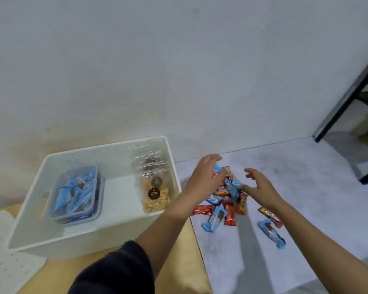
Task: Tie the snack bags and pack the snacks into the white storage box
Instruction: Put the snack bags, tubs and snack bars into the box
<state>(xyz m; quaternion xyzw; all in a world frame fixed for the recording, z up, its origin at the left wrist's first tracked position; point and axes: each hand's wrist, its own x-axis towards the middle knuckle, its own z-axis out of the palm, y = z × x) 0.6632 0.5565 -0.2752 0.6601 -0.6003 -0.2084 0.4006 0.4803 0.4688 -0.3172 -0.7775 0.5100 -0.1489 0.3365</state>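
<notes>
A pile of red and blue wrapped snack bars (225, 200) lies on the grey mat right of the white storage box (106, 225). My left hand (204, 177) curls over the pile's far left side, fingers round a few bars. My right hand (261, 187) reaches in from the right, fingers spread, thumb touching a blue bar (233, 187). Inside the box stand a clear tub of blue-wrapped snacks (74, 194) at the left and clear snack bags (155, 187), one with tan pieces, at the right.
A blue bar (271, 231) and a red bar (270, 216) lie apart at the right of the pile. A white perforated lid (2, 257) sits at the lower left. The wall runs close behind. A black shelf frame (348, 102) stands at the far right.
</notes>
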